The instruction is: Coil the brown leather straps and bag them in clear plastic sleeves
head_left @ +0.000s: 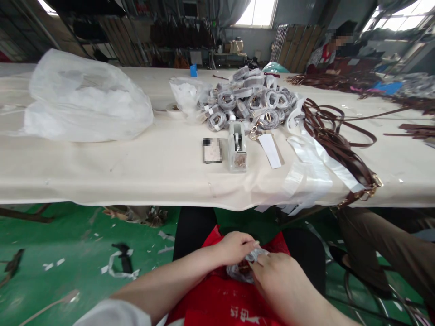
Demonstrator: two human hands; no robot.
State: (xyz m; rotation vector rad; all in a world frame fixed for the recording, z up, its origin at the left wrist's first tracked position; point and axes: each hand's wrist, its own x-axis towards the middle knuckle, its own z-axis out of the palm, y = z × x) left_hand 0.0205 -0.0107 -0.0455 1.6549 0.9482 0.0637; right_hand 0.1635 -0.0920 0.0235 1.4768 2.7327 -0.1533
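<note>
Low over my lap, my left hand [235, 247] and my right hand [277, 273] meet around a coiled strap in clear plastic wrap [239, 273]. Some brown and a glint of metal show through the wrap. Fingers of both hands are curled in on the coil, and my right hand hides part of it. On the table ahead, a tape dispenser [238, 147] stands in front of a heap of similar wrapped coils [253, 93]. White card strips [271, 151] lie beside the dispenser.
A big clear plastic bag [88, 99] bulges on the table's left side. Brown straps [326, 127] with gold clasps trail to the front edge at right, beside flat plastic sleeves [309, 158]. Someone's leg [384, 244] is close on my right. Another person [328, 52] is farther back.
</note>
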